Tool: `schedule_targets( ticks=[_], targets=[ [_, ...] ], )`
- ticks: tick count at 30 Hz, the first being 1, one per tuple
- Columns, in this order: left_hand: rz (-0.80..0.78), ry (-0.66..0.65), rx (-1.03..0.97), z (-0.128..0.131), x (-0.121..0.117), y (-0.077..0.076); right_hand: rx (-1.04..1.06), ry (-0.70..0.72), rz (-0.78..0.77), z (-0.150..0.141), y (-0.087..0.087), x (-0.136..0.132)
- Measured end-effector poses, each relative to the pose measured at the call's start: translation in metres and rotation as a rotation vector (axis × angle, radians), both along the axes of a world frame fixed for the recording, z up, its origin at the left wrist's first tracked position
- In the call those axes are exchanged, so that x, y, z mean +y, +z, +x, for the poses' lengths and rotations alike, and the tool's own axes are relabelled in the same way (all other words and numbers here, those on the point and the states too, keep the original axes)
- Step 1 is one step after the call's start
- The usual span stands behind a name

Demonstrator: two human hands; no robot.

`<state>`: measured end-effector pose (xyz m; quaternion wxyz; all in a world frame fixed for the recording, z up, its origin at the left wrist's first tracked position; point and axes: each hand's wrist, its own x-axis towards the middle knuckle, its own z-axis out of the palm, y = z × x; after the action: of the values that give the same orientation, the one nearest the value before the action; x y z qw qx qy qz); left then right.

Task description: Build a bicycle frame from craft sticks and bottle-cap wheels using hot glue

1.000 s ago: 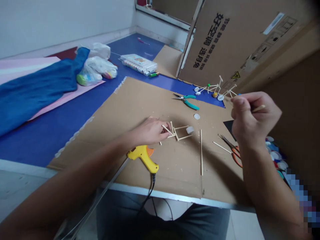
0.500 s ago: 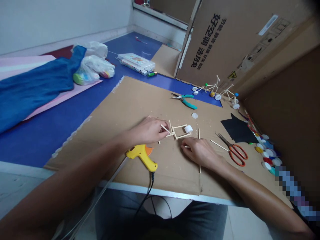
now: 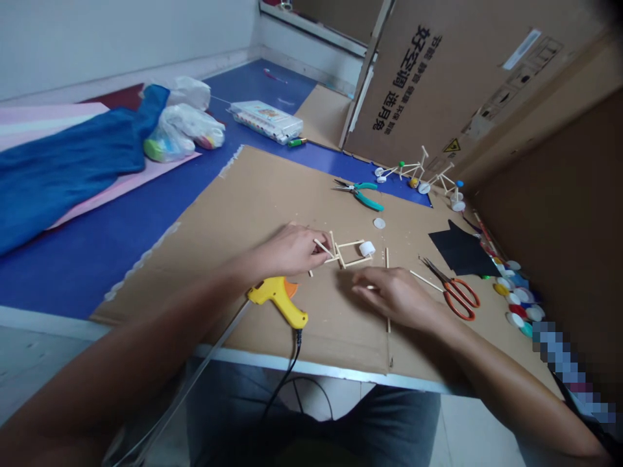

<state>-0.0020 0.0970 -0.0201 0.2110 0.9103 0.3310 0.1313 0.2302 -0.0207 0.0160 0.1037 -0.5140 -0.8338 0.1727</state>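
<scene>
My left hand [image 3: 292,251] grips the end of a small frame of glued wooden sticks [image 3: 351,253] lying on a cardboard sheet [image 3: 233,214]. A white bottle cap [image 3: 367,248] sits at the frame's far corner. My right hand [image 3: 396,295] is low on the cardboard just right of the frame, its fingers closed on a short wooden stick [image 3: 372,287]. A longer loose stick [image 3: 388,266] passes under that hand. Nearest my left wrist lies a yellow glue gun [image 3: 278,299].
Orange-handled scissors [image 3: 460,297], teal-handled pliers [image 3: 360,194], black paper [image 3: 460,253], several bottle caps [image 3: 518,301] and finished stick models [image 3: 418,172] surround the hands. A tall cardboard box [image 3: 438,78] stands behind; the table's metal edge [image 3: 292,363] runs in front.
My right hand has come down from its raised position to the cardboard beside the frame, with the short stick in it. My left hand and the frame have barely moved.
</scene>
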Motion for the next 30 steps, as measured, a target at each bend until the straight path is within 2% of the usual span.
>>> schedule_targets(
  ticks=[3, 6, 16, 24, 30],
  targets=[
    [-0.012, -0.002, -0.001, 0.000, -0.001, 0.002, -0.057, -0.014, -0.095, -0.006, -0.015, 0.003],
    [-0.005, -0.008, 0.004, 0.001, -0.001, 0.002, -0.064, -0.007, -0.126, -0.009, -0.022, 0.006],
    [0.018, 0.002, 0.000, -0.001, 0.001, -0.004, -0.059, 0.028, -0.175, -0.014, -0.023, 0.009],
    [-0.015, -0.006, -0.025, -0.001, 0.001, -0.002, 0.069, 0.165, -0.181, -0.018, -0.022, -0.002],
    [0.011, -0.002, -0.011, 0.000, 0.000, -0.001, 0.054, 0.046, -0.053, -0.011, -0.019, 0.000]
  ],
)
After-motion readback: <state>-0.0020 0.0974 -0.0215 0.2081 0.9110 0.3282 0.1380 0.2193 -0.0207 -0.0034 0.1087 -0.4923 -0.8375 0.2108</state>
